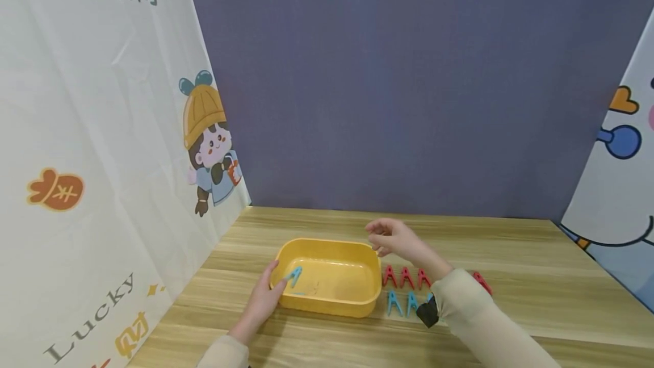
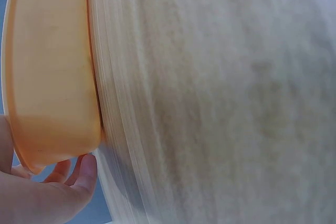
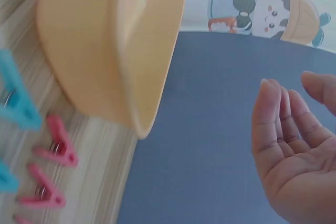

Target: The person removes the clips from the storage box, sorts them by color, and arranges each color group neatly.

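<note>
A yellow plastic basin (image 1: 334,306) rests on the wooden table. My left hand (image 1: 263,302) grips its left end, thumb at the rim and fingers against the outer wall. Inside, near that thumb, a blue clothespin (image 1: 294,275) leans on the wall, and a sliver of another blue piece shows above the front rim. My right hand (image 1: 395,238) hovers by the basin's back right corner, fingers loosely bent, holding nothing. Below it lie a row of red clothespins (image 1: 406,277) and a row of blue clothespins (image 1: 394,303), partly hidden by the right forearm.
Another red clothespin (image 1: 482,282) lies right of the forearm. A dark cloth wall (image 1: 388,101) stands behind the wooden table (image 1: 541,294). A white printed sheet (image 1: 102,146) hangs on the left, and another printed sheet (image 1: 603,197) on the right.
</note>
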The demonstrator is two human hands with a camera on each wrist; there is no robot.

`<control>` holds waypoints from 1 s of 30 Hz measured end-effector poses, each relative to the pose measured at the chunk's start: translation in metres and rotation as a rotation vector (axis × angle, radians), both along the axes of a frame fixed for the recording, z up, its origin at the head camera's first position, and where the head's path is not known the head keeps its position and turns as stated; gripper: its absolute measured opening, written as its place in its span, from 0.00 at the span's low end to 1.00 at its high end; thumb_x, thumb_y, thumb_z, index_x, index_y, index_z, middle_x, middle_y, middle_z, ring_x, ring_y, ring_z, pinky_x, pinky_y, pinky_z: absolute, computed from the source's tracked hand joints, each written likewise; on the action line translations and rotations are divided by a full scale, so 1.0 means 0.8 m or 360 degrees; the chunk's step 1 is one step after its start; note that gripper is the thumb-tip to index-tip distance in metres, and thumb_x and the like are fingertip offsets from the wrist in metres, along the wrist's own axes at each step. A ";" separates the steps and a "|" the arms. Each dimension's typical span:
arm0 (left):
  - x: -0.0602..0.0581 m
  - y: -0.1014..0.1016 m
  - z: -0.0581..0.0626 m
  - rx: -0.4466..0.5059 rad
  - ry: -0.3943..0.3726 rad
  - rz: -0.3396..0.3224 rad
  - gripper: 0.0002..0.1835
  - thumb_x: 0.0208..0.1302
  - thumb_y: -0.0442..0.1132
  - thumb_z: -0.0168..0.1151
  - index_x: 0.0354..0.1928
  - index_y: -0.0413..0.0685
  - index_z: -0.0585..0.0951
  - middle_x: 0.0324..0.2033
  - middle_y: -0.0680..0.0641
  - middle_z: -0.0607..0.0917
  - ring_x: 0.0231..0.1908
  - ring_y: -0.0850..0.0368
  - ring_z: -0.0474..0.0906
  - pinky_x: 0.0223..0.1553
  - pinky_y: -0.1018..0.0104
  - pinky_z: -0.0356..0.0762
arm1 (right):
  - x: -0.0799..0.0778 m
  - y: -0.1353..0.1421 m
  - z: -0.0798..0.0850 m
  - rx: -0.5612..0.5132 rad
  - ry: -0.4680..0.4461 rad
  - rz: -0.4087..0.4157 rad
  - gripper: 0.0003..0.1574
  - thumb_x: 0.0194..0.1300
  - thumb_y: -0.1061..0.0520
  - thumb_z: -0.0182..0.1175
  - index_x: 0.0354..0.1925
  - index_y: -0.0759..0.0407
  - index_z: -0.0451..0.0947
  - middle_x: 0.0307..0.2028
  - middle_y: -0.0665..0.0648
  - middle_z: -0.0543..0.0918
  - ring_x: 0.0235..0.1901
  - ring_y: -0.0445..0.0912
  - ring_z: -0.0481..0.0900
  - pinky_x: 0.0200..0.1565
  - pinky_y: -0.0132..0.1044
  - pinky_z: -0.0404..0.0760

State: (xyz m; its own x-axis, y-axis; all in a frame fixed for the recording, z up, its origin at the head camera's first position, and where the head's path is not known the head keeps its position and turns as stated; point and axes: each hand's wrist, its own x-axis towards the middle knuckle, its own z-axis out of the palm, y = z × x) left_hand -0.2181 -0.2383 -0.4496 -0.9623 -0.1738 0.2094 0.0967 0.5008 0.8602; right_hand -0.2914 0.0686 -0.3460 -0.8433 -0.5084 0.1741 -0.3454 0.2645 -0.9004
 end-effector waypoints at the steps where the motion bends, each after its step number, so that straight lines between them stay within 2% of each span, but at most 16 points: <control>1: 0.000 0.000 0.000 -0.0001 -0.0002 0.0001 0.28 0.65 0.36 0.52 0.65 0.36 0.59 0.62 0.29 0.61 0.61 0.31 0.55 0.60 0.38 0.53 | 0.000 -0.005 0.000 -0.0002 0.0001 0.0009 0.22 0.64 0.58 0.56 0.53 0.69 0.69 0.38 0.60 0.77 0.36 0.58 0.77 0.36 0.46 0.81; 7: 0.000 0.000 -0.001 -0.0003 -0.0008 0.0010 0.28 0.65 0.36 0.52 0.65 0.36 0.60 0.62 0.29 0.61 0.61 0.31 0.55 0.59 0.38 0.53 | -0.001 -0.035 -0.001 -0.0009 0.0003 0.0068 0.20 0.65 0.59 0.56 0.53 0.68 0.70 0.38 0.61 0.77 0.36 0.56 0.77 0.35 0.46 0.81; 12: 0.000 0.000 -0.002 0.0027 -0.0024 -0.0008 0.29 0.65 0.37 0.51 0.66 0.37 0.59 0.63 0.30 0.59 0.62 0.31 0.53 0.60 0.38 0.51 | -0.002 -0.054 -0.005 -0.0023 0.0017 0.0134 0.21 0.64 0.58 0.56 0.53 0.68 0.70 0.38 0.59 0.78 0.37 0.59 0.77 0.34 0.44 0.82; 19: 0.002 0.001 -0.003 0.0015 0.0081 0.0004 0.28 0.64 0.39 0.51 0.65 0.36 0.61 0.61 0.27 0.61 0.60 0.28 0.55 0.57 0.35 0.53 | 0.000 -0.078 -0.011 -0.0046 0.0001 0.0189 0.20 0.65 0.58 0.55 0.52 0.68 0.71 0.39 0.60 0.76 0.37 0.59 0.77 0.34 0.47 0.81; 24: 0.001 0.001 -0.002 0.0040 0.0012 -0.0007 0.29 0.64 0.37 0.51 0.66 0.37 0.60 0.63 0.29 0.60 0.62 0.30 0.53 0.60 0.38 0.50 | -0.001 -0.097 -0.018 -0.0049 -0.0030 0.0208 0.20 0.64 0.58 0.56 0.52 0.67 0.71 0.39 0.59 0.75 0.35 0.55 0.78 0.34 0.45 0.81; 30: 0.000 0.002 0.001 0.0024 -0.0012 -0.0007 0.29 0.65 0.36 0.52 0.66 0.36 0.59 0.63 0.30 0.60 0.61 0.32 0.56 0.59 0.39 0.55 | 0.001 -0.111 -0.030 -0.0025 -0.0051 0.0244 0.18 0.65 0.56 0.56 0.50 0.64 0.73 0.39 0.58 0.76 0.35 0.54 0.78 0.35 0.47 0.81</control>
State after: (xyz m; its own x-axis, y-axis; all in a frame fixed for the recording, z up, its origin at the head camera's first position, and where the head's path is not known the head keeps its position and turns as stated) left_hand -0.2185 -0.2366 -0.4484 -0.9645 -0.1726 0.1997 0.0926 0.4873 0.8683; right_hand -0.2910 -0.0203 -0.3701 -0.7614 -0.6290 0.1570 -0.3515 0.1971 -0.9152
